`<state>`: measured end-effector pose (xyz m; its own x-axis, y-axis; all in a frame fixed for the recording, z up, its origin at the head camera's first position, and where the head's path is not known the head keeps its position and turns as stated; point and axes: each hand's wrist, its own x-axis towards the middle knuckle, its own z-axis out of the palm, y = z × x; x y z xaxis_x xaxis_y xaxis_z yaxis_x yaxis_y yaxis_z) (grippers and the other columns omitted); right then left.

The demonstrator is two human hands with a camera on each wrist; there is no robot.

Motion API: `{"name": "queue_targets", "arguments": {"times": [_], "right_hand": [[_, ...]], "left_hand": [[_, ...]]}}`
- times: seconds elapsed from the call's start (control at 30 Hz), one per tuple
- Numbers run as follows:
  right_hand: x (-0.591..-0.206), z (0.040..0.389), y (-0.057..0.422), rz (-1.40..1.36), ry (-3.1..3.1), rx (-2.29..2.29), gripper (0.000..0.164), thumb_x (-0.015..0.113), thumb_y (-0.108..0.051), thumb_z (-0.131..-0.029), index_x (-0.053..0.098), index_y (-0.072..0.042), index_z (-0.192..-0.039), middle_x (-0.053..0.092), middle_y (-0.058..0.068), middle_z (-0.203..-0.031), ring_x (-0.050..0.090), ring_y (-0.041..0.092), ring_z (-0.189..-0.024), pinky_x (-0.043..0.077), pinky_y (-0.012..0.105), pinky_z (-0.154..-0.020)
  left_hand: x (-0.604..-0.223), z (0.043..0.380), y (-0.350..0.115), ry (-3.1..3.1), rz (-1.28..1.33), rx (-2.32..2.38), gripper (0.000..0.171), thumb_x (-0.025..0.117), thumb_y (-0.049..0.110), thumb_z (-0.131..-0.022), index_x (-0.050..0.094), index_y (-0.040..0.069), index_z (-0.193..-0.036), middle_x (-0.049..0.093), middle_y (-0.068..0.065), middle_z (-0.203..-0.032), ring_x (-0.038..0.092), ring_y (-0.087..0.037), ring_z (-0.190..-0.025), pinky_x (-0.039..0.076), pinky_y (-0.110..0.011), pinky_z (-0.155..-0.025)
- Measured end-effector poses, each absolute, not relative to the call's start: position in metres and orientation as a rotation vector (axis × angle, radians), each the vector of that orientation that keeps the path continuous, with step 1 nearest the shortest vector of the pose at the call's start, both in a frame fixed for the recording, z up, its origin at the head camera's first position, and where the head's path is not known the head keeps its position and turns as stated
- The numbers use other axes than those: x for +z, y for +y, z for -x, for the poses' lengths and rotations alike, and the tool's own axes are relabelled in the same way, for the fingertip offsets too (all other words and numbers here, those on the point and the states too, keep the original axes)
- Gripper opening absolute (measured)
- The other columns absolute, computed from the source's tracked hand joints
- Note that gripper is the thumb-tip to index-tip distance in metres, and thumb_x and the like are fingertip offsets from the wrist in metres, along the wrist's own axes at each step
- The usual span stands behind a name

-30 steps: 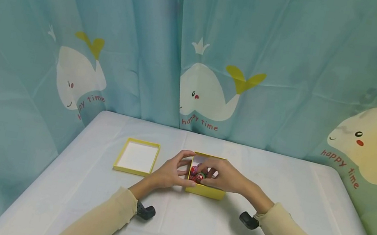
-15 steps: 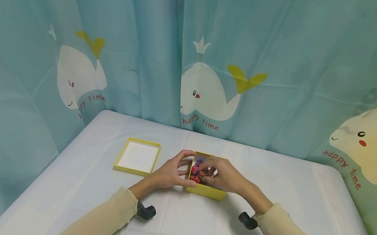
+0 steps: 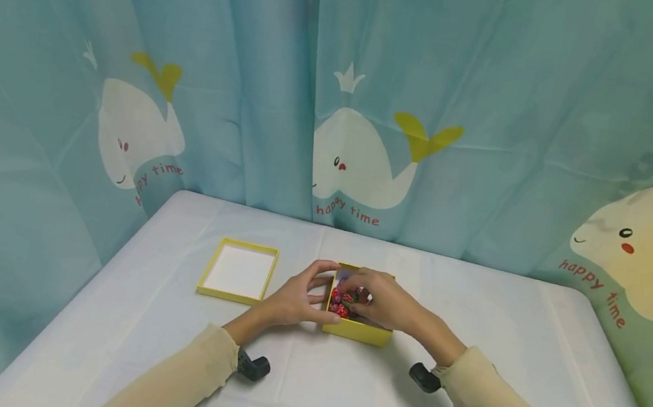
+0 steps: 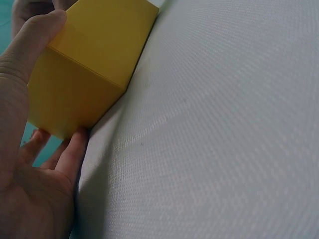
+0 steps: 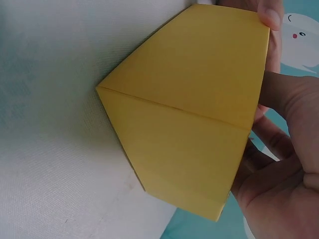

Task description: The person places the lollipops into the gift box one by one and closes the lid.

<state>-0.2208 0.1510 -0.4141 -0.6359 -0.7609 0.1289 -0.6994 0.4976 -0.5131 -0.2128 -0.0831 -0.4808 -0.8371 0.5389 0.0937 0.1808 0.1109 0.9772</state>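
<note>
In the head view, a yellow box stands open-topped on the table, with several round, shiny-wrapped candies in red and purple inside. My left hand holds the box at its left side. Its thumb lies on the near rim, and in the left wrist view its other fingers touch the side wall of the box. My right hand reaches in over the right rim; its curled thumb and fingers pinch at a red-and-green candy. In the right wrist view, the box walls hide those fingertips.
A shallow yellow-rimmed lid with a white inside lies left of the box. The table has a white cover. Blue-green curtains with whale prints hang behind it and at both sides.
My right hand has shifted slightly left and deeper among the candies. Several candies have moved in the box. My left hand, the box and the lid remain in place.
</note>
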Motion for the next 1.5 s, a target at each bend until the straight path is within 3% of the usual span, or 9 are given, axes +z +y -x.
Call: {"name": "queue_targets", "arguments": {"times": [1.07,1.33,1.5], "right_hand": [[-0.41,0.22,0.159,1.279,2.596,-0.888,0.029,0.078,0.002,-0.087,0.072,-0.007,-0.114,0.067,0.008,-0.108,0.067,0.02,-0.089,0.061,0.021,-0.072],[-0.4,0.221,0.166,1.26,2.615,-0.901,0.032,0.079,-0.004,-0.089,0.071,-0.003,-0.121,0.068,0.013,-0.11,0.068,0.017,-0.084,0.061,0.022,-0.069],[-0.387,0.22,0.171,1.239,2.652,-0.879,0.037,0.081,-0.009,-0.089,0.07,-0.005,-0.124,0.069,0.007,-0.113,0.067,0.015,-0.083,0.061,0.022,-0.069]], "left_hand": [[-0.48,0.212,-0.083,2.124,-0.702,1.776,0.092,0.089,0.017,-0.082,0.033,0.021,-0.155,0.03,-0.003,-0.164,0.034,-0.028,-0.15,0.049,-0.034,-0.11],[-0.479,0.211,-0.082,2.122,-0.699,1.769,0.091,0.087,0.014,-0.084,0.031,0.016,-0.156,0.028,-0.007,-0.165,0.033,-0.032,-0.15,0.048,-0.036,-0.111],[-0.475,0.209,-0.082,2.117,-0.68,1.768,0.092,0.087,0.013,-0.084,0.031,0.015,-0.157,0.027,-0.008,-0.166,0.033,-0.032,-0.15,0.047,-0.037,-0.112]]}}
